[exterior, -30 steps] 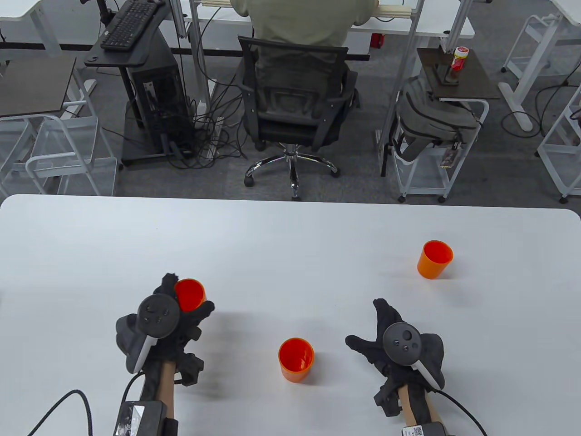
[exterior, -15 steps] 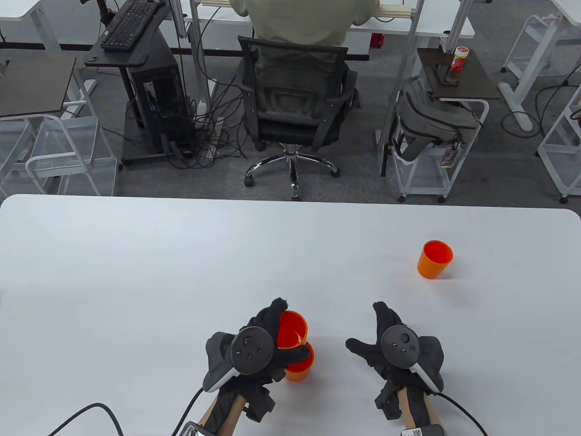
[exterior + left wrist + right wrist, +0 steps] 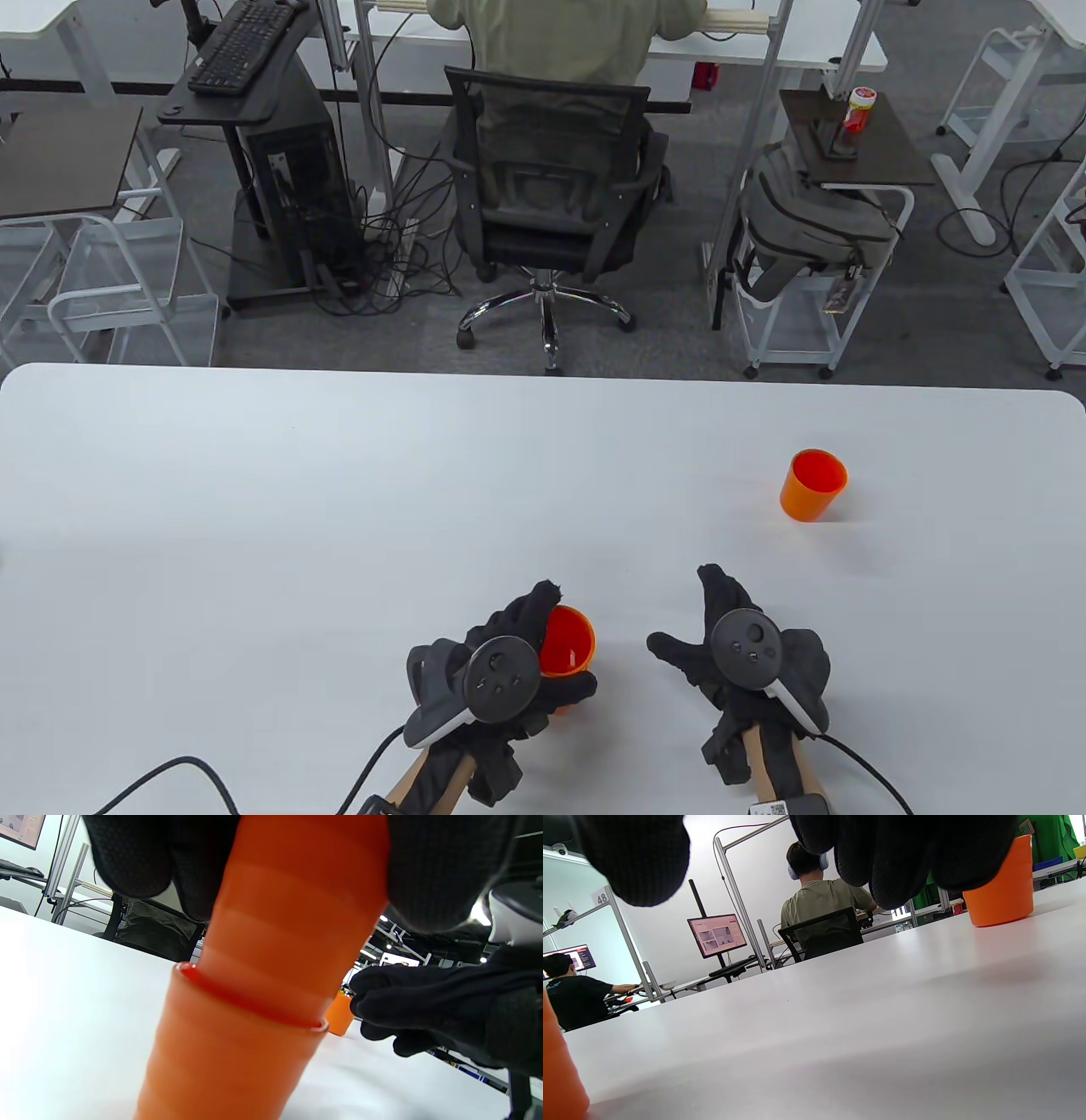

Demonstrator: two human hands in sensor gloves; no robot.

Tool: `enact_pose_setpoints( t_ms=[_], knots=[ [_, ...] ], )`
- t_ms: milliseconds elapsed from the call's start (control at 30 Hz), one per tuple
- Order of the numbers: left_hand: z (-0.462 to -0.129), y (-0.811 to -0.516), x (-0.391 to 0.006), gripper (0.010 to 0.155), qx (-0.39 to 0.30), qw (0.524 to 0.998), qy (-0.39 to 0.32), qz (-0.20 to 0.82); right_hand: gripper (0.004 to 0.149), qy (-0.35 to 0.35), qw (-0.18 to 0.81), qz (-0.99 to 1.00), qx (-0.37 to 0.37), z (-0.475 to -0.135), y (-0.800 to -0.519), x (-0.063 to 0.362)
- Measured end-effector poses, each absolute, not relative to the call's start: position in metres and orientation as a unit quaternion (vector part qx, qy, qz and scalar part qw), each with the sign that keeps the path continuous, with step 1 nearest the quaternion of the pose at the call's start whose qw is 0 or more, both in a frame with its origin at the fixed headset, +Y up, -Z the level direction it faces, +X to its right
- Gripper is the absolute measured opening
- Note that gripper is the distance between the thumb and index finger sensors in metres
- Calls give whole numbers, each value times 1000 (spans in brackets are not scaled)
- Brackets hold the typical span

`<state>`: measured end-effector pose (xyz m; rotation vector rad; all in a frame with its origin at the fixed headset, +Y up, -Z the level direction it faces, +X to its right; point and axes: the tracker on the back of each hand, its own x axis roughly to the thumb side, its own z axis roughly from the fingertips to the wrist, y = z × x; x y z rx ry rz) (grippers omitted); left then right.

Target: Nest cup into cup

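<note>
The upper cup [image 3: 297,908] sits partway inside the lower cup [image 3: 229,1065], which stands on the near middle of the tabletop [image 3: 339,475]. The left hand [image 3: 501,671] grips the upper cup from above. The right hand [image 3: 738,654], fingers spread, rests just right of them; a third cup [image 3: 813,485] stands well apart, far right.

White table [image 3: 254,475] bears a nested orange cup pair [image 3: 237,1052] and lone orange cup [image 3: 813,486].
</note>
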<state>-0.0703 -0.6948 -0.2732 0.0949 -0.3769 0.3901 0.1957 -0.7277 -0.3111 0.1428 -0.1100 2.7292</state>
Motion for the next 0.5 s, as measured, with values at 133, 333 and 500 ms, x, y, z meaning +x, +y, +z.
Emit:
enact_pose_setpoints(
  t_ms=[133, 333, 500],
  knots=[
    [-274, -702, -70, 108, 43, 964, -187, 183, 102, -37, 198, 978, 51, -311, -728, 195],
    [-275, -711, -70, 108, 32, 966, -190, 174, 102, -35, 193, 979, 51, -310, -729, 194],
    [-276, -716, -71, 107, 25, 966, -187, 178, 102, -34, 189, 980, 50, -310, -729, 194]
  ],
)
